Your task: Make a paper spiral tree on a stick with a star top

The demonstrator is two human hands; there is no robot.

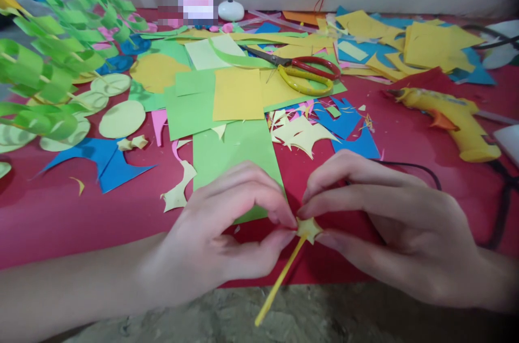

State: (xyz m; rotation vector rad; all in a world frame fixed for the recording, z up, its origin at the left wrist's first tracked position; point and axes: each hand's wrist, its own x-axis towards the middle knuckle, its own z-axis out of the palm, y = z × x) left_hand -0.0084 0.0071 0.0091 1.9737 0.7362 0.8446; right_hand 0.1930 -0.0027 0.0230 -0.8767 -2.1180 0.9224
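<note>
My left hand (227, 224) and my right hand (389, 224) meet low in the middle of the view. Both pinch a small pale yellow paper piece (308, 228) between thumb and fingers. The piece sits at the top of a thin yellow stick (279, 278) that slants down to the left over the table's front edge. The hands hover over a red table cover (81, 213), just in front of a light green sheet (235, 154).
Red and yellow scissors (308, 70) lie on paper sheets behind. A yellow glue gun (454, 119) rests at the right with its black cord. Green paper leaf stems (48, 73) fill the left. Blue (105, 162), yellow and green scraps are scattered about.
</note>
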